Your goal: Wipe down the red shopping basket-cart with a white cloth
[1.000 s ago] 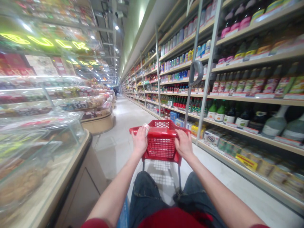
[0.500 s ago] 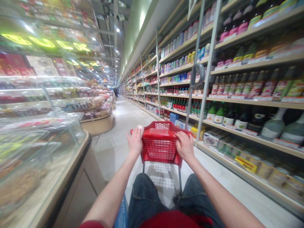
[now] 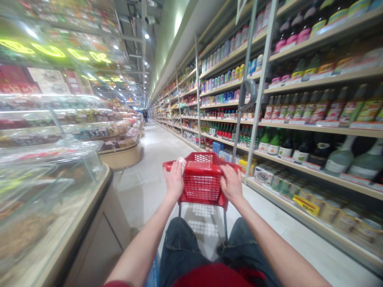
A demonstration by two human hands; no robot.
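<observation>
A red plastic shopping cart (image 3: 202, 189) stands in front of my knees, its handle (image 3: 199, 169) running crosswise toward me. My left hand (image 3: 174, 181) presses a crumpled white tissue (image 3: 182, 161) against the left part of that handle. Only a bit of the tissue shows beyond the fingers. Near the handle's right end, my right hand (image 3: 231, 184) is closed around the bar. The basket looks to hold nothing large, though the handle hides part of its inside.
Long shelves of bottles and cans (image 3: 277, 143) line the right side, with a grey handled pole (image 3: 247, 93) in front. At left stands a glass-topped bulk food counter (image 3: 103, 171). A tiled aisle (image 3: 155, 139) stretches ahead to distant people (image 3: 145, 115).
My left hand has slid a little to the right along the handle with the tissue. My right hand keeps its place on the bar.
</observation>
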